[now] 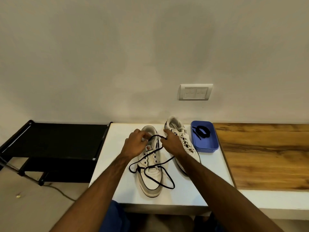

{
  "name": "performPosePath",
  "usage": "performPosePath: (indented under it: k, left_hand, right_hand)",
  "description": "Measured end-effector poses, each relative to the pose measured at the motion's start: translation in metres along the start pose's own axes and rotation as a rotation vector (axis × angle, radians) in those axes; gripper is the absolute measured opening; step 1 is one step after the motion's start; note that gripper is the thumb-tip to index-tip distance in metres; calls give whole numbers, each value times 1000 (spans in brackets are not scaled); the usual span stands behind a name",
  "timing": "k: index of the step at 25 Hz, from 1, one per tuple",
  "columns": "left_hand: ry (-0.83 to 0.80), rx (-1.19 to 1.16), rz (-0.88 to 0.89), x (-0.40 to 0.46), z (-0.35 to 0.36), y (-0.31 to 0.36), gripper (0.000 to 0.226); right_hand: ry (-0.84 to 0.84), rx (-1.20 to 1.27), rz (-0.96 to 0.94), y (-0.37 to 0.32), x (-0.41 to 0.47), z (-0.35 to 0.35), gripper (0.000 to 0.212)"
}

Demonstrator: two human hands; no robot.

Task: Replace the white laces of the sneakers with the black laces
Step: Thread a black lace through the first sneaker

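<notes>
The right hand (pixel 172 142) hides part of the far sneaker (pixel 181 139).

Bench (pixel 184 195): white top, set against the wall.
Near sneaker (pixel 151 166): lies on the bench mid-top, toe toward the front edge, a black lace (pixel 165 180) looped over it.
Far sneaker (pixel 182 141): just right of the near sneaker, white-laced.
Blue tray (pixel 206 144): right of the far sneaker, on the bench, near its right edge.

Soft, even indoor light fills the view, dimming a little toward 9 o'clock. The white table (pixel 115 131) glares faintly at its far edge. Wide-angle distortion bends lines near the borders, and the lower edge blurs.
</notes>
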State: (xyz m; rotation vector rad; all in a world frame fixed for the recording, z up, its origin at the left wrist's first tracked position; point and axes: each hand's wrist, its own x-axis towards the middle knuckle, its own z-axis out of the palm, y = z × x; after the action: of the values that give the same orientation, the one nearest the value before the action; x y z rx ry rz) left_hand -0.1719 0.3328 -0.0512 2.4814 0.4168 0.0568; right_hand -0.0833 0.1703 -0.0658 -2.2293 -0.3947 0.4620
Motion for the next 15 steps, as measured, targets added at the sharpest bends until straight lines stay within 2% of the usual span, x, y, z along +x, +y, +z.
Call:
performPosePath:
  k: [4, 7, 9, 11, 13, 15]
  left_hand:
    - [37, -92, -7, 11, 11, -13, 26]
    - [52, -126, -30, 10, 10, -15, 22]
    - [94, -152, -44, 6, 2, -8, 15]
    - [88, -354, -87, -3, -16, 13, 27]
    - [-7, -610, -150, -14, -43, 45, 42]
    - [-28, -728, -101, -24, -72, 72, 41]
  right_hand:
    - [-33, -77, 15, 11, 27, 10, 22]
    - [-14, -59, -9, 10, 26, 8, 15]
    - [24, 44, -91, -4, 17, -3, 15]
    - [-12, 204, -202, -30, -1, -23, 14]
    - [-97, 316, -281, -63, -24, -47, 11]
    - [-125, 337, -348, -98, -46, -70, 11]
